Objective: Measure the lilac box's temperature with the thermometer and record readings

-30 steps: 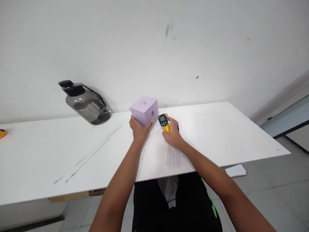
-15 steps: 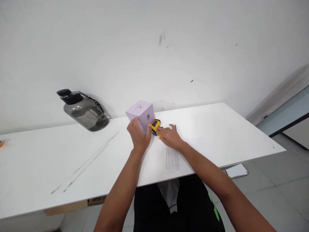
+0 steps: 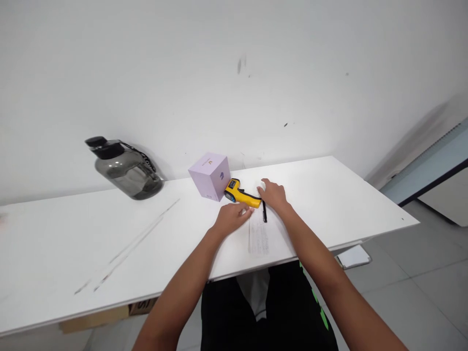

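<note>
A yellow and black infrared thermometer gun (image 3: 245, 196) lies on the white table, its head against the lilac cube-shaped box (image 3: 210, 176). Just below its handle is my left hand (image 3: 232, 218), open, with fingers stretched toward the handle; whether they touch it I cannot tell. My right hand (image 3: 274, 194) is open at the handle's far end, fingers apart and curved over the table. A black pen (image 3: 264, 212) lies beside the right hand, across the upper part of a written sheet of paper (image 3: 259, 239).
A grey see-through bottle (image 3: 133, 170) with a black cap and strap stands at the back left by the wall. The table (image 3: 146, 243) ends at my lap and on the right. Below it are a cardboard box (image 3: 98, 317) and a white item (image 3: 354, 256).
My left hand has let go of the lilac box and moved right, below the thermometer. My right hand has come off the thermometer and shifted right, uncovering its handle and the pen.
</note>
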`<control>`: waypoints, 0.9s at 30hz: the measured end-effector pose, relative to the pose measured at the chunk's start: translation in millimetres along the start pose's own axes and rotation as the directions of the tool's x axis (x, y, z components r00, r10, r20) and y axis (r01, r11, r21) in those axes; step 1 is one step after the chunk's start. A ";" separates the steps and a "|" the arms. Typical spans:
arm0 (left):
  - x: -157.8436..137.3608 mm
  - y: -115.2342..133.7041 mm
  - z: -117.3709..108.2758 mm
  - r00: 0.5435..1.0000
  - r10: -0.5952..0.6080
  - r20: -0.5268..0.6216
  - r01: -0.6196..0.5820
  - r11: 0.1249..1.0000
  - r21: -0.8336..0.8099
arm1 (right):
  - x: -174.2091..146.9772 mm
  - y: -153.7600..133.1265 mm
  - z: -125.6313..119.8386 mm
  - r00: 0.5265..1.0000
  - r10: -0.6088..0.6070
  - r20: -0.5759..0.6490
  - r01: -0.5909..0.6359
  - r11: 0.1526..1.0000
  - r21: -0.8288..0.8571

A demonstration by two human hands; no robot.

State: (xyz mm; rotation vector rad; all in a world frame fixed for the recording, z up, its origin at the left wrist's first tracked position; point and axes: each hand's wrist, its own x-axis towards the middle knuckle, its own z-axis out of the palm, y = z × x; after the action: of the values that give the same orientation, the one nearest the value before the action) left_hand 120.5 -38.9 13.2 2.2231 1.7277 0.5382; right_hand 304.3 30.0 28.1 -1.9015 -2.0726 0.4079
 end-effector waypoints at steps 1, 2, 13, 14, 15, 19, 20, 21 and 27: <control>-0.4 2.5 0.7 0.999 0.000 0.042 0.000 1.000 0.009 | 0.6 2.3 -2.1 0.998 0.018 0.057 -0.018 1.000 -0.015; -0.5 4.7 1.1 0.996 0.000 0.086 -0.002 1.000 0.017 | 0.8 4.1 -3.5 0.995 0.027 0.098 -0.024 0.999 -0.029; 1.6 13.2 -2.0 0.962 -0.052 0.267 0.039 0.998 0.056 | -3.6 -4.2 -12.0 0.985 -0.070 0.155 0.095 0.982 -0.163; 1.6 13.0 -1.9 0.962 -0.051 0.268 0.038 0.998 0.055 | -4.5 -3.0 -15.0 0.985 -0.083 0.148 0.109 0.979 -0.174; 1.6 12.7 -1.8 0.962 -0.049 0.269 0.036 0.998 0.053 | -5.6 0.5 -18.6 0.987 -0.098 0.129 0.121 0.976 -0.182; 2.5 11.4 -0.4 0.961 -0.041 0.274 0.027 0.998 0.054 | -12.5 36.4 -28.2 0.958 -0.260 -0.123 0.258 0.966 -0.034; 3.0 11.3 0.1 0.960 -0.044 0.278 0.028 0.998 0.059 | -15.4 48.3 -27.0 0.927 -0.332 -0.175 0.349 0.935 0.070; 3.6 11.2 0.5 0.958 -0.048 0.283 0.031 0.997 0.064 | -18.8 59.5 -23.9 0.883 -0.403 -0.239 0.447 0.879 0.169; 5.0 12.5 1.5 0.962 -0.067 0.263 0.050 0.996 0.067 | -47.2 85.1 6.9 0.815 -0.232 -0.530 0.450 0.830 0.329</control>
State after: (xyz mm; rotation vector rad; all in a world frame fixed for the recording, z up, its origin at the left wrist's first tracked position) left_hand 133.1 -37.2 17.8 2.1603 1.6818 0.1658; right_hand 382.8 -9.9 -13.8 -1.1677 -1.7537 0.2595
